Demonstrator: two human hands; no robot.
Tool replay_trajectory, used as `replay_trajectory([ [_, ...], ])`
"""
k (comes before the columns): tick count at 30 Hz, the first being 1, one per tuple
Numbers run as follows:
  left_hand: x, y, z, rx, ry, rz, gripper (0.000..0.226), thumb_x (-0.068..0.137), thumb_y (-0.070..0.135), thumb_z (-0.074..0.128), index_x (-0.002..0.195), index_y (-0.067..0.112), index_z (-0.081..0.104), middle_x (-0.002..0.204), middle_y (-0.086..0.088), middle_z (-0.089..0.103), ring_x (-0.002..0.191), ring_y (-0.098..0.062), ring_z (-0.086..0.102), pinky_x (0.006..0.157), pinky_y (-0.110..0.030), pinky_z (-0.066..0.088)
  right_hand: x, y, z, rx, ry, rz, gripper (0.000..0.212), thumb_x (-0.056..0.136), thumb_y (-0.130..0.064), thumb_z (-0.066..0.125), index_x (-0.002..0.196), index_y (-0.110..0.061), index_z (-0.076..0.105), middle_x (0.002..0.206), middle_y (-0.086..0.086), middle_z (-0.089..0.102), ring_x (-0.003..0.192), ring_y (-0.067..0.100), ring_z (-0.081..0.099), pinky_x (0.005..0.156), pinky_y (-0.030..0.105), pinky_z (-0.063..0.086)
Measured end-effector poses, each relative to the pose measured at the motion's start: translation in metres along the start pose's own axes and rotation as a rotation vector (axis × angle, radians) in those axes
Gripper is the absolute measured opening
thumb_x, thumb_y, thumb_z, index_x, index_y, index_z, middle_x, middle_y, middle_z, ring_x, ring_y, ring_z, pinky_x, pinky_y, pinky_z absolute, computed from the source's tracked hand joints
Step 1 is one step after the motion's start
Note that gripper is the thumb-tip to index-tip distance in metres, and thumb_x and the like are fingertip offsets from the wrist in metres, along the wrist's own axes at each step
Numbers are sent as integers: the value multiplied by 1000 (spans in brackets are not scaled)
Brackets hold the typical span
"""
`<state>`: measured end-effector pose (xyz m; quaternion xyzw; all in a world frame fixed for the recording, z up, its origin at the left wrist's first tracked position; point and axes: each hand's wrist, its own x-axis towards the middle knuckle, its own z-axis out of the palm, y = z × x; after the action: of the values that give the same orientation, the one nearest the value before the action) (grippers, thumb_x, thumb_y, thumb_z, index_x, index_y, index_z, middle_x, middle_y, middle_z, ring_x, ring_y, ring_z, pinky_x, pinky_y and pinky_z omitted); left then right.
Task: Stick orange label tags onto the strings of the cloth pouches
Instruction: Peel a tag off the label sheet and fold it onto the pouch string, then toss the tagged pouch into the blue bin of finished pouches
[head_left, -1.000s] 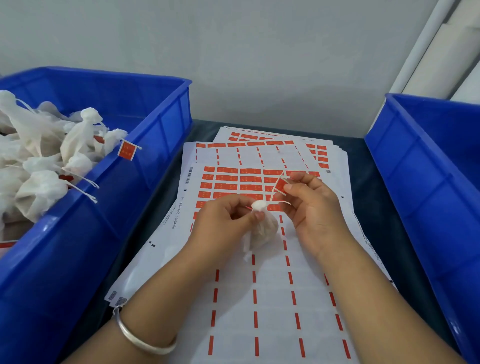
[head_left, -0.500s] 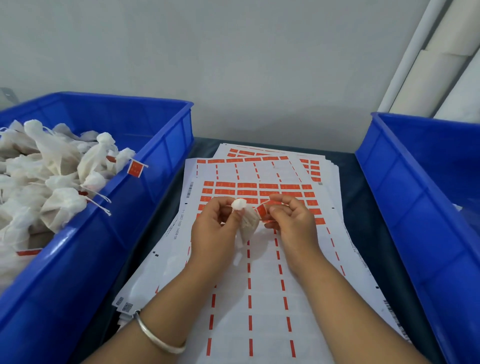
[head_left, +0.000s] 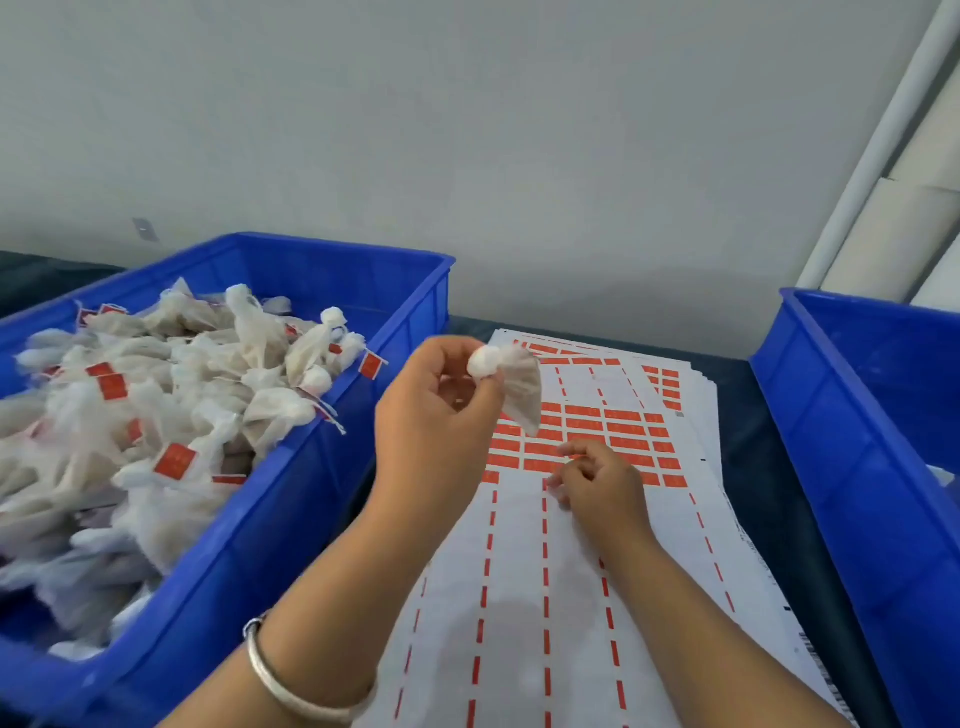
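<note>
My left hand (head_left: 436, 431) is raised above the table and pinches a small white cloth pouch (head_left: 519, 384) at its gathered neck; the pouch body hangs to the right. No tag shows on it from here. My right hand (head_left: 597, 483) lies lower on the stack of label sheets (head_left: 545, 597), fingers loosely curled, fingertips touching the rows of orange labels (head_left: 613, 428). It holds nothing that I can see. The two hands are apart.
A blue bin (head_left: 291, 493) at the left is heaped with white pouches (head_left: 182, 395), many bearing orange tags. Another blue bin (head_left: 857, 467) stands at the right. The sheets lie between the bins on a dark tabletop, with a grey wall behind.
My left hand lifted the pouch up and to the left, toward the left bin. My right hand let go of the tag and dropped onto the label sheet.
</note>
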<state>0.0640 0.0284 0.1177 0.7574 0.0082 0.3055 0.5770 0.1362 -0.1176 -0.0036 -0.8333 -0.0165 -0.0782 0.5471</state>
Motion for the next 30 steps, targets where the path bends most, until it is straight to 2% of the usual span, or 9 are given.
replay_trajectory([
  [4,7,37,-45,97,138,174,20,80,23,68,77,36,53,73,22,64,68,10,61,56,-1,41,-3,-2,-1,-13,3,5,15,94,-20,55,89,-35,56,80,-15,66,63,7,66,50,11,46],
  [7,20,57,-80,159,263,228,20,79,23,69,77,36,54,72,21,64,64,9,61,53,-5,42,-3,-3,-1,-45,-1,-3,12,94,-20,55,93,-32,57,82,-13,66,67,9,65,53,14,46],
  [9,35,65,-104,221,326,249,20,79,24,68,76,37,53,73,22,64,66,7,62,60,-11,46,-4,-3,-1,-76,-3,-10,10,94,-19,55,93,-28,59,84,-10,66,70,9,64,54,15,45],
  [11,54,66,-124,299,343,243,15,79,22,65,78,33,55,73,21,62,64,12,60,60,-7,44,-5,-3,0,-100,-5,-17,11,94,-18,54,91,-27,60,84,-9,66,72,9,64,55,16,45],
  [13,74,60,-143,433,327,206,7,81,21,62,85,25,58,72,21,58,60,15,55,54,-3,39,-5,-3,0,-115,-5,-19,11,94,-18,54,91,-26,60,85,-8,66,73,9,63,56,16,45],
  [17,106,34,-179,628,303,73,10,82,17,58,91,17,63,74,11,58,71,-12,55,65,-24,38,-4,-2,1,-134,3,-25,10,94,-18,54,92,-25,61,87,-5,67,75,9,64,59,17,47],
  [20,115,6,-196,757,239,-77,15,83,14,55,95,12,64,82,-2,64,79,-23,58,70,-29,41,-3,-1,2,-148,9,-18,9,93,-16,56,92,-23,62,88,-2,68,76,11,64,60,19,48],
  [24,112,-30,-200,724,151,-297,11,85,14,55,91,12,64,81,-9,69,82,-28,65,76,-39,53,-2,0,2,-154,14,-26,10,93,-14,57,90,-21,63,85,-3,68,74,12,64,61,20,48],
  [30,110,-46,-197,797,119,-399,20,84,23,56,70,10,64,64,-4,68,62,-20,61,52,-26,43,-1,1,2,-179,27,-37,11,92,-13,57,89,-22,63,81,-6,66,73,12,63,62,21,49],
])
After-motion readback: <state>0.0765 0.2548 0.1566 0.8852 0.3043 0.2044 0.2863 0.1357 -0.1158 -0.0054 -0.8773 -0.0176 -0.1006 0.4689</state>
